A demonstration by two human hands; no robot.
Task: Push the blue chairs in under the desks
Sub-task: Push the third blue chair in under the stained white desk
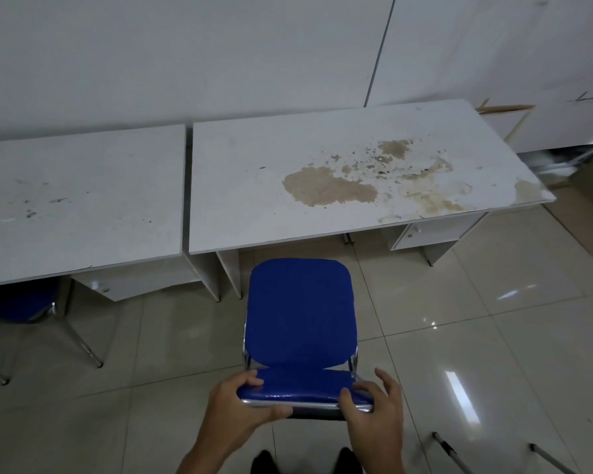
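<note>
A blue chair (300, 309) with a chrome frame stands on the tiled floor in front of the stained white desk (339, 176). Its seat front is close to the desk's front edge; most of the seat is outside the desk. My left hand (240, 405) grips the left end of the chair's backrest top. My right hand (374, 408) grips the right end. A second blue chair (18, 306) sits partly under the left white desk (79, 200), at the frame's left edge.
Both desks stand side by side against a white wall. Each has a drawer unit beneath, one (425, 234) under the stained desk's right side. Chrome legs of another chair (449, 449) show at bottom right. Broken panels (507, 111) lean at far right.
</note>
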